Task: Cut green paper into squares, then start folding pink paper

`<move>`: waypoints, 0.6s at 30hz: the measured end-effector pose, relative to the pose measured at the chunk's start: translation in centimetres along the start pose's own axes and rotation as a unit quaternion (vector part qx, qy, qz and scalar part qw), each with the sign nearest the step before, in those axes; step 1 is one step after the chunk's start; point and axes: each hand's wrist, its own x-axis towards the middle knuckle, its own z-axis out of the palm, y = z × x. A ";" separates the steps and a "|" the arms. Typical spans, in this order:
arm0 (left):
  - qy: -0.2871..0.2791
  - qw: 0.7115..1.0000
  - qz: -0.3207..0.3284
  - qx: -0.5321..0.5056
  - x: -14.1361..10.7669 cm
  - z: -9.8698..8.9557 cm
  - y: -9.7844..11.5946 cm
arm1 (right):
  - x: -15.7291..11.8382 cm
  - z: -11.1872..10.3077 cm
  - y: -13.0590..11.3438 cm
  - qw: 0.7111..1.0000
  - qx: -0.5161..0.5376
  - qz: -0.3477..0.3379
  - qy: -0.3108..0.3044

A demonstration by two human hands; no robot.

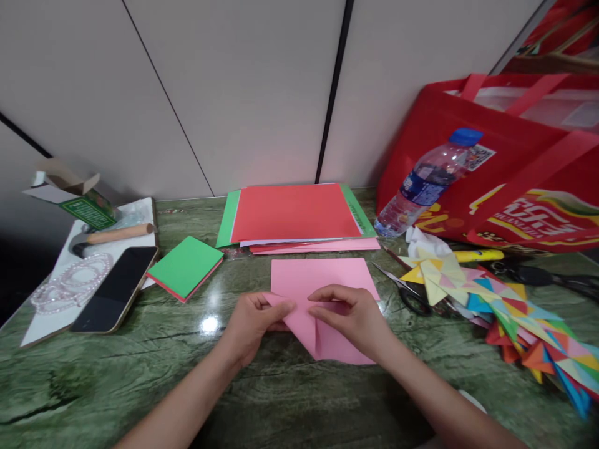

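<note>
In front of me, my left hand (255,321) pinches the left edge of a pink sheet of paper (337,340), thumb on top and fingers underneath. A diagonal flap of this paper is turned over, coming to a point at the near side. My right hand (353,312) is on the same paper, its thumb and forefinger closed at the flap's edge. More flat pink paper (318,274) shows just behind both hands. Whether it is a separate sheet, I cannot tell.
Coloured paper sheets (297,212) lie stacked by the wall, green squares (189,265) to their left. A phone (116,290), beads (70,284) and hammer (119,234) are at left. Right stand a bottle (423,187), red bag (505,168), scissors (412,296) and folded paper pieces (519,312).
</note>
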 end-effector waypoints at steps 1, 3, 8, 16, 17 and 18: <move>0.000 1.000 0.003 0.002 0.0 0.0 0.0 | 0.0 0.0 0.0 1.000 0.002 0.000 0.001; -0.007 1.000 0.013 0.002 0.1 -0.1 0.1 | 0.0 0.0 0.0 1.000 0.006 0.004 0.005; -0.033 0.999 0.032 -0.005 0.0 -0.5 1.1 | 0.1 -0.1 0.1 1.000 0.001 0.019 0.022; -0.075 0.997 0.016 0.001 -0.1 -1.2 1.8 | 0.2 -0.3 0.0 0.999 -0.003 0.027 0.025; -0.079 0.997 0.015 0.002 -0.1 -1.3 1.8 | 0.2 -0.3 0.0 0.999 -0.003 0.027 0.024; -0.080 0.997 0.015 0.002 -0.1 -1.3 1.8 | 0.2 -0.3 0.0 0.999 -0.003 0.028 0.023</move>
